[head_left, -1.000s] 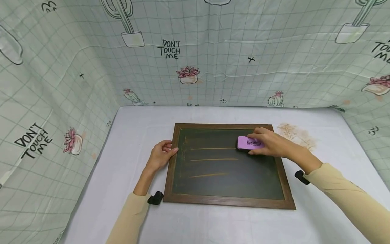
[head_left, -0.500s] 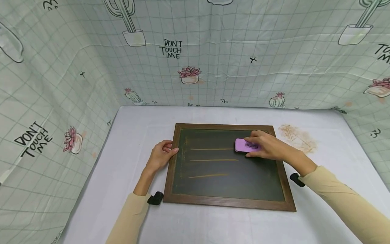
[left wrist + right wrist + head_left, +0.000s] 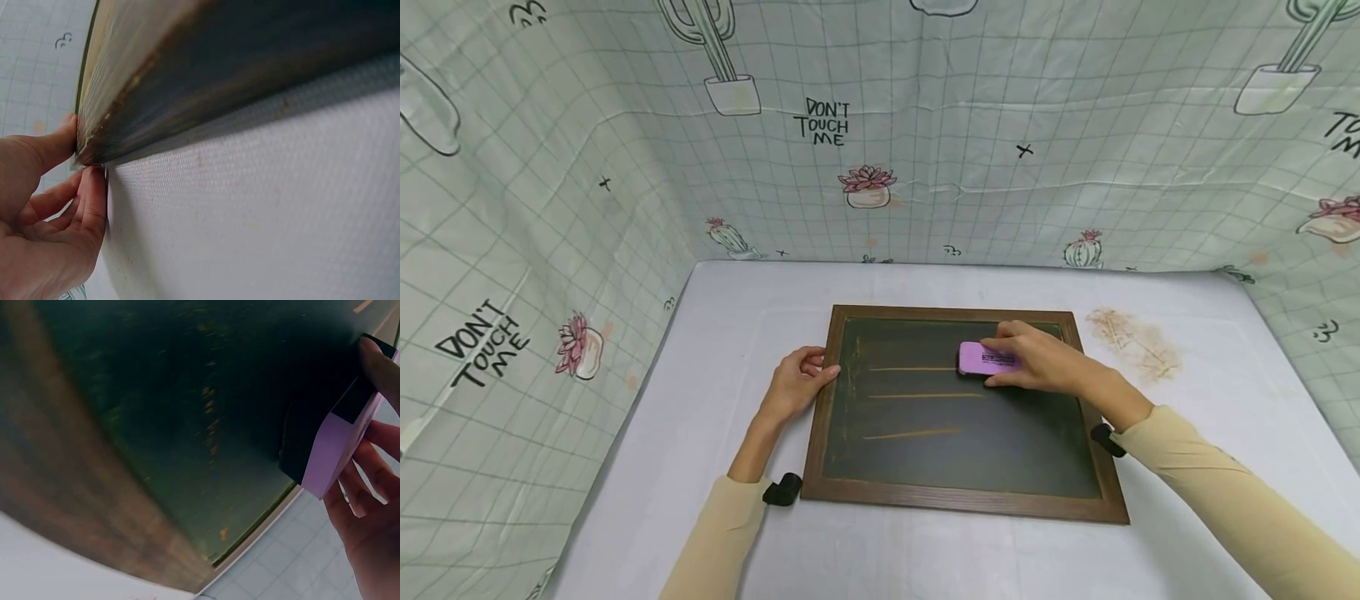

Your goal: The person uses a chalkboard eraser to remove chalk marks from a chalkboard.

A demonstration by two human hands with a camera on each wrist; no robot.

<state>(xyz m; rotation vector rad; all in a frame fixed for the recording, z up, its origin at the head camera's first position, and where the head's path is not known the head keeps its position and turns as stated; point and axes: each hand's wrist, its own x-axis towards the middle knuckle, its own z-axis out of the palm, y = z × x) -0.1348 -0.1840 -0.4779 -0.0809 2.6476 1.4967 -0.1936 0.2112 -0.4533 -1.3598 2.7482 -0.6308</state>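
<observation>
A wood-framed chalkboard [image 3: 1037,442] lies flat on the table, with three yellowish chalk lines across its left and middle. My right hand [image 3: 1037,358] grips a purple eraser [image 3: 977,358] by its sides, its black face down on the board at the right end of the top line. In the right wrist view the thumb lies along one side of the eraser [image 3: 331,447] and the fingers along the other. At the board's left edge, my left hand [image 3: 793,383] pinches the frame. The left wrist view shows the thumb on the frame [image 3: 119,94] and curled fingertips at its lower edge.
Brownish chalk dust [image 3: 1135,342] stains the white table cover [image 3: 925,550] right of the board. A patterned cloth [image 3: 940,183] hangs behind and at both sides. Black wrist cameras [image 3: 783,489] sit at both cuffs.
My right hand has slid the eraser leftward along the top chalk line, and that line now shows shorter at its right end. The left hand keeps its hold on the frame.
</observation>
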